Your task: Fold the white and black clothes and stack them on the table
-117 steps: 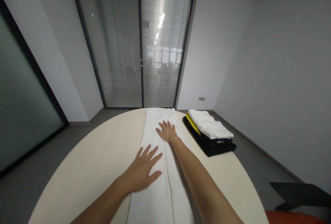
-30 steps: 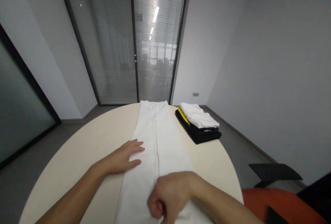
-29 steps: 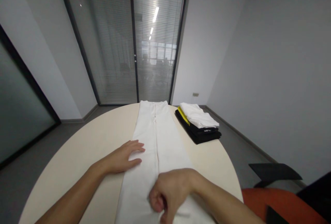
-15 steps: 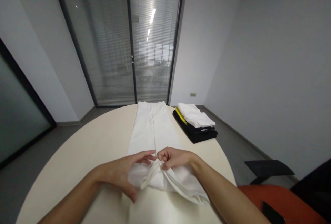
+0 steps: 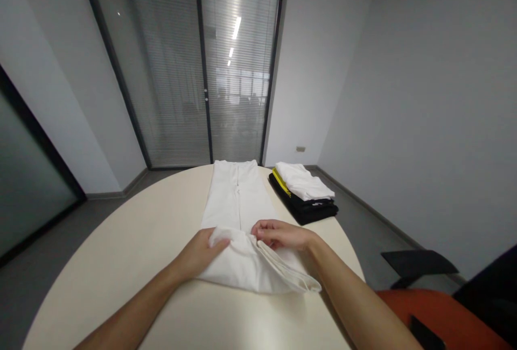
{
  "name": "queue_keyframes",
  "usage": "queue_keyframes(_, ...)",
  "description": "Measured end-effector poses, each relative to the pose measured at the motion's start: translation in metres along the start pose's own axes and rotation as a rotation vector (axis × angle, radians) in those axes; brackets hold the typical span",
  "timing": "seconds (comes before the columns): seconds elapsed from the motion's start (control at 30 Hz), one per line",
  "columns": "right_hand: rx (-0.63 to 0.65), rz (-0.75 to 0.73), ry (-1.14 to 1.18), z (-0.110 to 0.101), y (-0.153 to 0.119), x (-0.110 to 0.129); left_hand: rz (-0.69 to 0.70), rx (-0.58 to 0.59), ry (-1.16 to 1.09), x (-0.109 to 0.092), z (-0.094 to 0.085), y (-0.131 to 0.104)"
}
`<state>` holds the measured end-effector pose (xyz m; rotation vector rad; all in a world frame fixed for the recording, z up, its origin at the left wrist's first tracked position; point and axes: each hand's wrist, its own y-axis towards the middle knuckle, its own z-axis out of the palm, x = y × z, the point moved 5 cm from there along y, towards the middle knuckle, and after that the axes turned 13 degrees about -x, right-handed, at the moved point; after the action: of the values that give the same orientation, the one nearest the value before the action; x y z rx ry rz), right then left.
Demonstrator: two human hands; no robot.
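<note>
Right hand [image 5: 280,235] is curled closed on the turned-up end of a white garment [image 5: 242,266], whose left side is gripped between thumb and fingers by the left hand [image 5: 197,256]. The garment is laid across a pale, rounded surface [image 5: 153,231], reaching its far edge. Folded clothes [image 5: 305,188] are stacked beside it. Beyond, blinds [image 5: 242,107] are framed in black; an orange-seated chair [image 5: 436,315] is placed at right.

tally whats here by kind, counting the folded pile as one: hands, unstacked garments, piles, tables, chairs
Hands: 2 (left hand, right hand)
Unstacked garments: 1 (white garment)
Piles: 1 (folded pile)
Tables: 1 (round table)
Chairs: 1 (orange-seated chair, partly out of frame)
Total: 6
</note>
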<state>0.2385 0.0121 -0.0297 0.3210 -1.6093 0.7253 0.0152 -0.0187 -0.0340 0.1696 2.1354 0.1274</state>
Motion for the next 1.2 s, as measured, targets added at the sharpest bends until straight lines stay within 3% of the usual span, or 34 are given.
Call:
queue_keyframes(0.1,0.111,0.012,0.070,-0.008,-0.014,0.003,-0.009,-0.043,-0.024,0.002,-0.002,0.002)
queue_keyframes(0.23,0.243,-0.129,0.055,-0.018,-0.034,0.016,-0.020,-0.091,-0.071,0.007,-0.002,0.006)
queue_keyframes(0.33,0.271,-0.183,0.005,-0.026,-0.044,0.020,-0.046,-0.141,-0.106,0.014,-0.003,0.009)
queue_keyframes(0.5,0.163,-0.180,-0.043,-0.046,-0.048,0.016,-0.075,-0.216,-0.128,0.020,-0.005,0.011)
queue_keyframes(0.7,-0.066,-0.092,-0.137,-0.060,-0.034,0.003,-0.070,-0.247,-0.147,0.022,-0.005,0.012)
queue_keyframes(0.9,-0.471,-0.316,-0.158,-0.074,-0.009,0.000,-0.057,-0.284,-0.119,0.031,-0.011,0.017)
queue_keyframes(1.0,-0.499,-0.366,-0.252,-0.070,0.002,-0.007,0.002,-0.222,0.008,0.032,-0.012,0.018)
queue_keyframes(1.2,-0.388,-0.225,-0.373,-0.066,0.014,-0.027,0.261,-0.159,0.473,0.028,-0.014,0.014)
